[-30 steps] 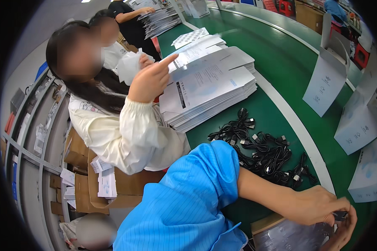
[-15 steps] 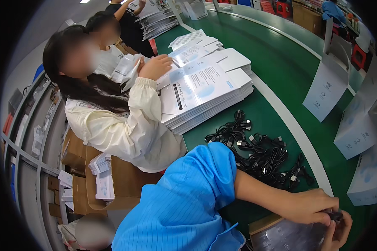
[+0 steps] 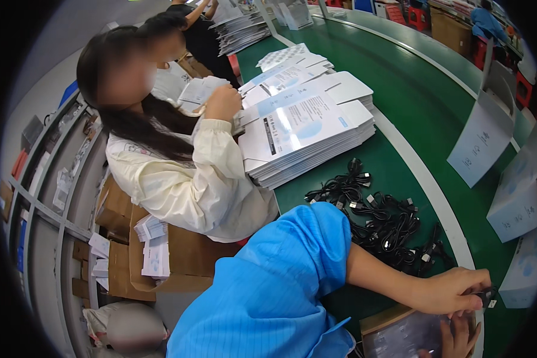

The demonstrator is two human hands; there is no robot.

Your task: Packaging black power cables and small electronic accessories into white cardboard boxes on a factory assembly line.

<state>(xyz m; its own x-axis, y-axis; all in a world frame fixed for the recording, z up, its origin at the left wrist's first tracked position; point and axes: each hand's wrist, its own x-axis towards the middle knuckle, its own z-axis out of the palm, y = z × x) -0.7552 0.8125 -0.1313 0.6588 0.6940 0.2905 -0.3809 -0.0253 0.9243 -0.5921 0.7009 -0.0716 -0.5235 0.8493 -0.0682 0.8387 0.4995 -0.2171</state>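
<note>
My left arm in a blue sleeve reaches to the right. My left hand (image 3: 453, 290) is closed on a small black USB cable (image 3: 488, 295), mostly hidden by the fingers, its metal plug poking out. Just below it, my right hand (image 3: 457, 339) has its fingers apart and lies against clear plastic (image 3: 406, 340) in an open cardboard box (image 3: 379, 321) at the lower edge. Part of that hand is cut off. Left of my hands, a pile of black cables (image 3: 388, 227) with metal plugs lies on the green table (image 3: 400, 170).
A stack of flat white-and-blue cartons (image 3: 310, 128) stands beyond the cables. Upright white cartons (image 3: 483, 140) line the right side. On the left, a co-worker in a cream jacket (image 3: 179, 185) handles a white carton, near brown boxes (image 3: 191, 256) and metal shelving (image 3: 48, 209).
My right hand has left the cable and moved down onto the plastic in the box. My left hand still holds the cable. The co-worker's hand has drawn back from the carton stack.
</note>
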